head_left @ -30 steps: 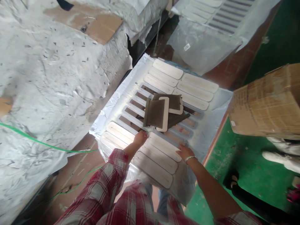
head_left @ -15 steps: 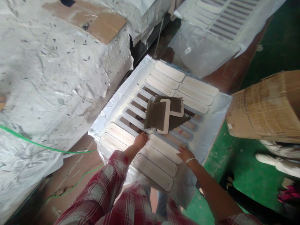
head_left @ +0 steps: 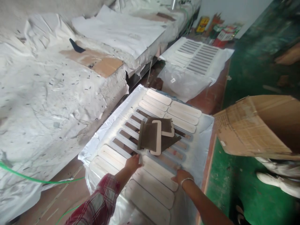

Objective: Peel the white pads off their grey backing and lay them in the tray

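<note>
A white slotted tray (head_left: 201, 137) wrapped in clear plastic lies in front of me, holding several long cream oval pads (head_left: 161, 173). Some slots in its middle stand empty. A small heap of dark olive fabric pieces with cream backing (head_left: 154, 136) rests on the tray's centre. My left hand (head_left: 133, 163) is curled at the left end of one oval pad, fingers closed on its edge. My right hand (head_left: 180, 176), with a bracelet at the wrist, presses on the right end of the same pad, fingers bent down.
A crumpled white-covered table (head_left: 47, 93) with a cardboard sheet (head_left: 98, 62) fills the left. A second slotted tray (head_left: 194, 56) lies further back over a plastic bag. An open cardboard box (head_left: 255, 128) sits right on the green floor. Another person's white shoe (head_left: 278, 179) shows beyond it.
The camera has tilted up, showing more of the room beyond. Both hands stay on the same oval pad at the tray's near side.
</note>
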Demonstrator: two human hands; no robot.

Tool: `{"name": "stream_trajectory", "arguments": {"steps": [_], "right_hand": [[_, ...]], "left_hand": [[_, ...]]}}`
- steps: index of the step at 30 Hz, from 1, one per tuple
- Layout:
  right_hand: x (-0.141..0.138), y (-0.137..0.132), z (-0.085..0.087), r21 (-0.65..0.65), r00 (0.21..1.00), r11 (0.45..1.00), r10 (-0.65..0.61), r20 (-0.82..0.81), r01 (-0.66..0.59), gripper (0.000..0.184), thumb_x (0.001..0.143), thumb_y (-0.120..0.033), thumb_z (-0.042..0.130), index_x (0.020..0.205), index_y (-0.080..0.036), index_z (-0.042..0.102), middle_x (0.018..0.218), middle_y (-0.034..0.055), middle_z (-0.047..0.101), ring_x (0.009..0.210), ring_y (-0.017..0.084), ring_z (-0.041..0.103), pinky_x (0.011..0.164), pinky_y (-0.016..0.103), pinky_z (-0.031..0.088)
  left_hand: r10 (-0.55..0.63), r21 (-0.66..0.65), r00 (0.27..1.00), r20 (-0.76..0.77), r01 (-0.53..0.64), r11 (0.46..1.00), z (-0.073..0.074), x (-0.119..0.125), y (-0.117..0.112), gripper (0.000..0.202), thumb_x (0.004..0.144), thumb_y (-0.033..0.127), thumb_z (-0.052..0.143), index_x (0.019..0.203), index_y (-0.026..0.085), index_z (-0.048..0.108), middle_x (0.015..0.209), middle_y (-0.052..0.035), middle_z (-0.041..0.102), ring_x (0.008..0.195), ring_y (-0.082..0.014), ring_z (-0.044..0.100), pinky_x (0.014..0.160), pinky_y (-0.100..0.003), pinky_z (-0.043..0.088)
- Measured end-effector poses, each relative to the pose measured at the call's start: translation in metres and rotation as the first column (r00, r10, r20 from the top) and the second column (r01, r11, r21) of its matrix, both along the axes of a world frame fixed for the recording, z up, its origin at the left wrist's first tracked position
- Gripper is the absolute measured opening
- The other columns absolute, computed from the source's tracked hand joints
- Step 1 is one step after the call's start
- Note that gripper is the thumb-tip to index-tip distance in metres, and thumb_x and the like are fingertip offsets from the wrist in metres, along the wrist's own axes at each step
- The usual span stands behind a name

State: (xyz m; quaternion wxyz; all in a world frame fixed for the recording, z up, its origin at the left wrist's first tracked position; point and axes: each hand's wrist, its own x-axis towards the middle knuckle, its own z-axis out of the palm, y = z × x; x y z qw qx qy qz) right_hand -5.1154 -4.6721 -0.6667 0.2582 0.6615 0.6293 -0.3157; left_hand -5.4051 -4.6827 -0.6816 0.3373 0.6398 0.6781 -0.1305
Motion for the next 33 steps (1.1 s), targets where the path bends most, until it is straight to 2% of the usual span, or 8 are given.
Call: {"name": "stream_trajectory", "arguments": {"steps": [5,10,13,16,19,26,30,33], "right_hand": [[-0.035,0.045,-0.003,0.132,0.968,0.987,-0.062,-0.243,0.097,0.027,0.079,-0.034,0.056,0.097,-0.015,0.053,0.088,0.0071,0.063,0.085,0.017,0.06,0.077,0.027,0.042],[-0.083,0.102,-0.012,0.128,0.894,0.964,-0.159,-0.419,0.232,0.035,0.077,-0.035,0.056,0.102,-0.012,0.048,0.095,0.0134,0.061,0.087,0.021,0.058,0.075,0.029,0.041],[-0.089,0.116,-0.006,0.031,0.807,0.974,-0.168,-0.567,0.225,0.017,0.072,-0.022,0.058,0.085,-0.014,0.05,0.091,0.0089,0.062,0.082,0.016,0.057,0.072,0.025,0.042],[-0.073,0.112,0.009,-0.056,0.68,0.982,-0.166,-0.714,0.182,0.011,0.067,-0.013,0.057,0.069,-0.015,0.046,0.092,0.0022,0.061,0.087,0.011,0.055,0.079,0.021,0.042],[-0.052,0.097,0.017,-0.194,0.586,0.964,-0.263,-0.766,0.18,0.013,0.066,-0.012,0.054,0.064,-0.014,0.042,0.107,0.0003,0.058,0.092,0.01,0.056,0.079,0.02,0.046],[-0.072,0.111,-0.012,-0.299,0.559,0.833,-0.538,-0.631,0.465,0.049,0.079,-0.046,0.048,0.114,-0.014,0.034,0.118,0.0195,0.05,0.082,0.017,0.061,0.053,0.025,0.051],[-0.111,0.127,-0.001,-0.362,0.531,0.867,-0.496,-0.687,0.341,0.034,0.076,-0.032,0.051,0.102,-0.01,0.05,0.093,0.015,0.063,0.073,0.019,0.063,0.055,0.026,0.051],[-0.128,0.123,0.022,-0.349,0.466,0.92,-0.39,-0.794,0.175,0.023,0.07,-0.025,0.054,0.088,-0.012,0.06,0.087,0.0096,0.066,0.082,0.02,0.063,0.071,0.027,0.051]], "left_hand": [[0.006,-0.009,1.0,0.02,-0.005,1.0,0.007,0.014,0.006,0.036,0.069,0.027,0.067,0.101,0.018,0.053,0.1,-0.011,0.061,0.092,-0.028,0.061,0.073,-0.036,0.048],[0.173,0.138,0.983,0.062,-0.181,0.974,0.017,0.037,0.024,0.032,0.081,0.029,0.054,0.11,0.018,0.047,0.112,-0.0105,0.054,0.096,-0.021,0.058,0.079,-0.032,0.047],[0.483,0.336,0.836,0.261,-0.548,0.766,0.019,0.041,0.032,0.048,0.08,0.033,0.056,0.122,0.018,0.037,0.12,-0.0121,0.047,0.09,-0.0157,0.058,0.084,-0.031,0.047],[0.709,0.148,0.503,0.495,-0.853,0.501,0.015,0.043,0.039,0.066,0.077,0.037,0.06,0.13,0.019,0.027,0.124,-0.0136,0.045,0.072,-0.0107,0.059,0.067,-0.027,0.05],[0.763,-0.105,0.332,0.554,-0.882,0.46,0.009,0.051,0.044,0.064,0.081,0.042,0.054,0.134,0.022,0.022,0.121,-0.0114,0.05,0.057,-0.0057,0.057,0.048,-0.02,0.045],[0.787,-0.043,0.326,0.524,-0.913,0.407,-0.006,0.072,0.063,0.049,0.078,0.027,0.059,0.123,0.014,0.043,0.111,-0.0127,0.057,0.063,-0.0103,0.061,0.052,-0.022,0.048],[0.746,0.077,0.357,0.563,-0.921,0.382,0.0,0.065,0.067,0.03,0.075,0.025,0.062,0.104,0.015,0.058,0.101,-0.0085,0.061,0.088,-0.0164,0.06,0.075,-0.027,0.05],[0.729,0.153,0.319,0.606,-0.946,0.286,0.01,0.05,0.056,0.045,0.078,0.034,0.058,0.118,0.016,0.049,0.12,-0.011,0.051,0.095,-0.0149,0.058,0.08,-0.025,0.049]]}}
